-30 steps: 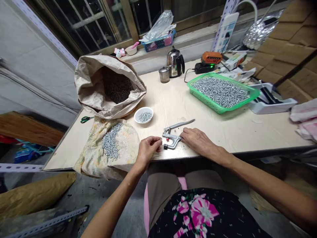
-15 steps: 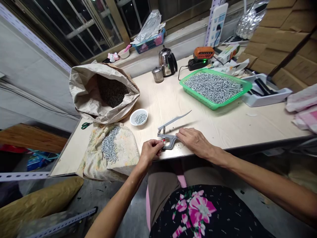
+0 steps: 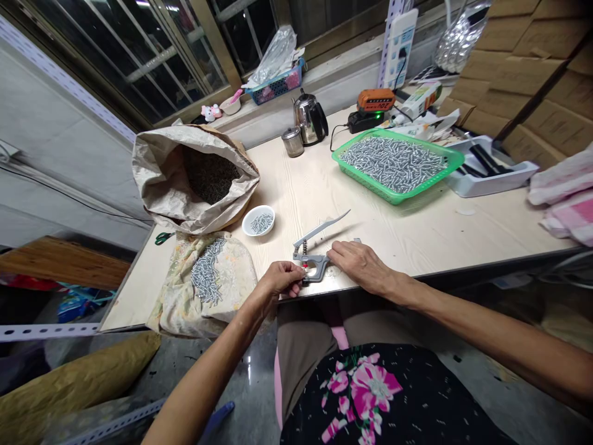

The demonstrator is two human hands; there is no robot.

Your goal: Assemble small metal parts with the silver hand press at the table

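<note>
A grey metal hand press tool (image 3: 314, 256) lies at the table's near edge, its upper lever raised and pointing right. My left hand (image 3: 278, 281) is pinched at the tool's jaw by the red tip, holding something too small to make out. My right hand (image 3: 356, 262) rests on the tool's lower handle, fingers curled over it. A floral cloth (image 3: 231, 284) with a heap of small metal pieces (image 3: 206, 275) lies to the left of my left hand.
A white bowl (image 3: 258, 220) of metal pieces, an open paper sack (image 3: 194, 176) and green scissors (image 3: 163, 237) sit at left. A green basket (image 3: 396, 164) full of metal pieces, a kettle (image 3: 309, 119), a white tray (image 3: 493, 170) and cardboard boxes (image 3: 537, 80) stand at the back and right.
The tool's upper lever has lifted from lying flat to raised. My left hand has moved in to the tool's jaw. My right hand stays on the handle.
</note>
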